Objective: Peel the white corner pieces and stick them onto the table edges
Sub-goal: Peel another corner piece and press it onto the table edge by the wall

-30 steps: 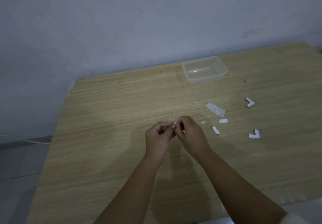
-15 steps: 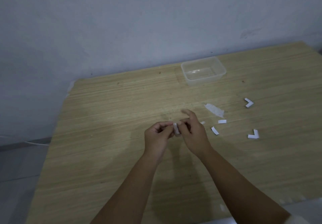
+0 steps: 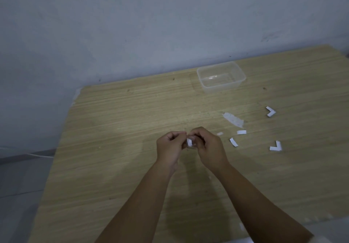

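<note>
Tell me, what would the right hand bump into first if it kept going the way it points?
Probably the left hand: the right hand points toward it, with only a small white piece between their fingertips.

A clear plastic container [image 3: 221,79] sits empty at the far side, close to the grey wall [image 3: 151,25].

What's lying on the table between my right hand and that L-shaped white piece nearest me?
In the head view, between the right hand and the near L-shaped corner piece lies one small white strip on the table.
</note>
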